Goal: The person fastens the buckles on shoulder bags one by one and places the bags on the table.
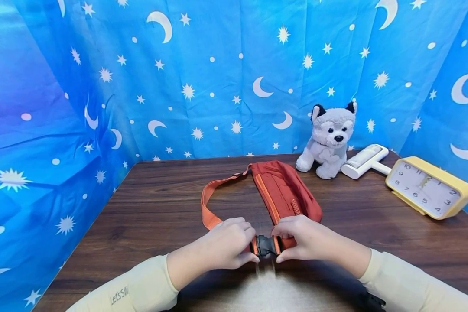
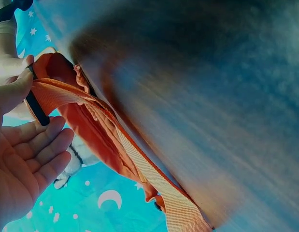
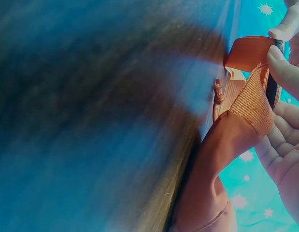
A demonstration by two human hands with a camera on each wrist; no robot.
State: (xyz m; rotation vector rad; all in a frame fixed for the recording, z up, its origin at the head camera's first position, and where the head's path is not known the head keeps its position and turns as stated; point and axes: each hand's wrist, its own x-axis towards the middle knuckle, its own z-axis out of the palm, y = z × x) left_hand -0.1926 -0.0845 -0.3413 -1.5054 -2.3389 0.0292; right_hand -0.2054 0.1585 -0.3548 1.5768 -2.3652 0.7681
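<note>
A red-orange waist bag [image 1: 286, 184] lies on the table, its orange strap [image 1: 207, 201] looping out to the left. At its near end, the black side-release buckle [image 1: 266, 245] looks joined in the head view. My left hand [image 1: 230, 242] pinches the buckle's left end between thumb and index finger; in the left wrist view its other fingers [image 2: 50, 152] are spread loosely. From the other side my right hand [image 1: 302, 238] pinches the right end, where webbing meets the bag. The right wrist view shows the thumb [image 3: 284, 70] against the buckle's edge [image 3: 271, 92].
A grey-and-white plush husky [image 1: 329, 138] sits at the back right of the wooden table [image 1: 156, 195]. Beside it lies a white lint-roller-like tool [image 1: 364, 161], then a yellow clock [image 1: 430, 188] near the right edge. Blue star-and-moon cloth [image 1: 226, 78] hangs behind.
</note>
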